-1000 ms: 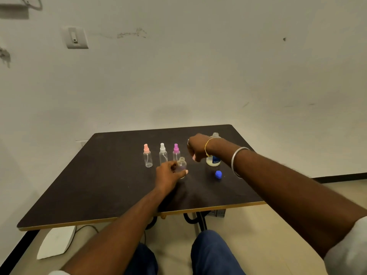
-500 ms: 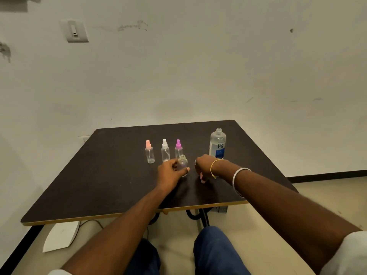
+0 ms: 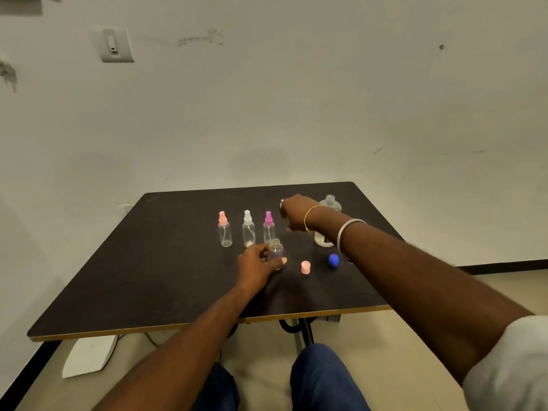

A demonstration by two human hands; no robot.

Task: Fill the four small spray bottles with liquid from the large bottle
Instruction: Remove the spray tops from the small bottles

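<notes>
Left grip point(image 3: 256, 262) clasps the small uncapped clear plastic bottle point(image 3: 275, 251) on the dark bench point(image 3: 148, 277); whether the right grip point(image 3: 296, 215) is closed, I cannot tell.

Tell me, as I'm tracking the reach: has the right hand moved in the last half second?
Yes. The right hand went from beside the uncapped small bottle farther back toward the large bottle.

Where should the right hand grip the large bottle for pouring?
I'd wrap the wide body of the large bottle, from its left, where the right hand is. It stands upright and uncapped; the threaded neck is narrow and must stay free.
</notes>
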